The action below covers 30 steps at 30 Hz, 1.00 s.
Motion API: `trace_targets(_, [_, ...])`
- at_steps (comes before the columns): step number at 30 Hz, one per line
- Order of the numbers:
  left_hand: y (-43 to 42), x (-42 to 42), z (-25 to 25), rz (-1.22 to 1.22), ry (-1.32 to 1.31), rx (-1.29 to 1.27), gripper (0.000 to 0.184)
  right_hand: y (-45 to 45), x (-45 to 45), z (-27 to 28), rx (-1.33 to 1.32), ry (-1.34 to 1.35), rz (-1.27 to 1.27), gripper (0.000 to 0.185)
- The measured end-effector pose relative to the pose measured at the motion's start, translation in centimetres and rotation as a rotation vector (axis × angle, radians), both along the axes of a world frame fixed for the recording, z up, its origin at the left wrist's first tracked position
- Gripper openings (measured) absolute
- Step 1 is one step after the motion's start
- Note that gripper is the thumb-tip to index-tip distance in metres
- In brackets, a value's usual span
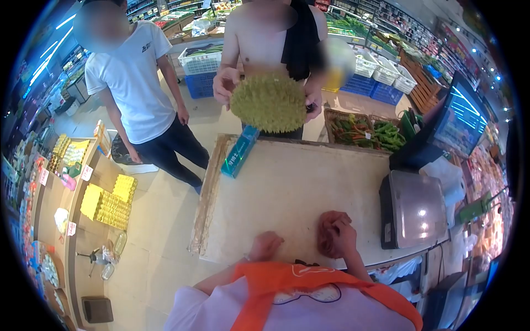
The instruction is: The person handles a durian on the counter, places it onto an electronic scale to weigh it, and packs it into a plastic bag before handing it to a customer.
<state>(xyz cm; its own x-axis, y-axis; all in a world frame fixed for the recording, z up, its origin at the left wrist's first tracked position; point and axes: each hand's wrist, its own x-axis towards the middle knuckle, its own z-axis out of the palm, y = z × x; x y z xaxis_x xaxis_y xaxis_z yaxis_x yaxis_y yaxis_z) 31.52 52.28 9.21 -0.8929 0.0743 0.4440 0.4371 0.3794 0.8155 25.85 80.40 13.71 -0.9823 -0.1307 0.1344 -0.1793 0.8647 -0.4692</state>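
Near the front edge of the pale counter (292, 198), my right hand (345, 237) is closed on a crumpled reddish-brown cloth (329, 234) lying on the top. My left hand (266, 246) rests at the same edge, to the left, its fingers curled and too blurred to make out whether they hold anything. Across the counter a person holds a large spiky green durian (269, 103) between both hands, over the far edge. Below the durian a teal box (240, 152) with white writing lies at the counter's far left part.
On the right stand a scale (418, 208) and a dark monitor (447, 124). Baskets of vegetables (369, 132) are beyond the far edge. Another person in a white shirt (130, 77) stands at the left, near shelves with yellow egg trays (110, 201).
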Motion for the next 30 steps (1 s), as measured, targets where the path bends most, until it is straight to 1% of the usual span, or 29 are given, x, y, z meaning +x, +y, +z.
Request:
trace_targets(2, [0.1, 0.0, 0.1, 0.013, 0.029, -0.019, 0.01, 0.3, 0.0, -0.4, -0.009, 0.007, 0.021, 0.015])
trace_targets(5, [0.1, -0.2, -0.7, 0.03, 0.098, -0.012, 0.01, 0.4, 0.0, -0.9, 0.084, 0.018, 0.032, 0.015])
trace_targets(8, [0.4, -0.2, -0.3, 0.035, 0.146, 0.025, 0.01, 0.3, 0.0, -0.7, 0.035, -0.009, -0.005, 0.016])
trace_targets(10, [1.0, -0.1, -0.4, 0.028, 0.006, 0.225, 0.012, 0.4, -0.1, -0.6, 0.117, 0.014, 0.044, 0.016])
trace_targets(12, [1.3, 0.2, -0.1, 0.035, -0.07, 0.318, 0.013, 0.8, 0.2, -1.5, 0.049, 0.006, 0.048, 0.015])
trace_targets(13, [1.3, 0.1, 0.1, 0.045, -0.069, 0.308, 0.014, 1.1, -0.1, -2.5, -0.063, -0.008, 0.026, 0.015])
trace_targets(15, [1.0, 0.0, 0.4, 0.059, -0.013, 0.187, 0.014, 0.5, 0.0, -1.5, -0.131, -0.01, 0.008, 0.014])
trace_targets(17, [0.3, -0.1, 0.1, 0.063, 0.099, -0.036, 0.012, -0.3, 0.1, 0.5, -0.044, 0.014, 0.018, 0.014])
trace_targets(20, [0.3, 0.1, 0.3, 0.038, 0.041, -0.013, 0.01, -0.2, 0.1, 0.7, -0.031, 0.006, 0.026, 0.015])
trace_targets(23, [0.2, 0.0, 0.4, 0.047, 0.046, -0.023, 0.008, -0.5, 0.1, 1.4, -0.066, 0.014, 0.038, 0.015])
trace_targets(30, [0.1, -0.1, 0.1, 0.035, 0.01, 0.007, 0.01, -0.6, -0.2, 0.8, -0.056, -0.007, 0.007, 0.018])
